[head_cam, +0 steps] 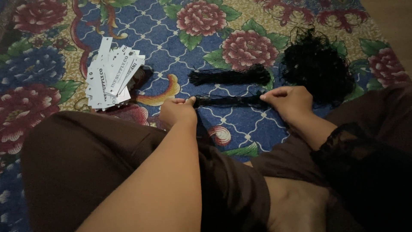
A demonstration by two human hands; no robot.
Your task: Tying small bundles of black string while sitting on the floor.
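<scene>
Hands first: your left hand [178,111] is closed in a pinch, thumb and fingers clamped on the left end of a stretched bundle of black string [227,101], and your right hand [288,102] is clamped in the same way on its right end. Between the two hands the bundle lies straight and low over the floral carpet [240,124], just in front of your knees; whether it touches the carpet or hangs slightly above it cannot be told.

Just beyond it, parallel and near but apart, a second, thicker bundle of black string [231,76] rests on the carpet. To the right of that, beyond your right hand, sits a loose tangled heap of black string [316,64], its lower edge close to your right knuckles.

Well apart to the left, beyond your left knee, lies a fanned stack of white card tags [111,75] with dark print and small punched holes. Your legs in dark brown trousers [86,163] fill the lower part of the view, crossed on the carpet.
</scene>
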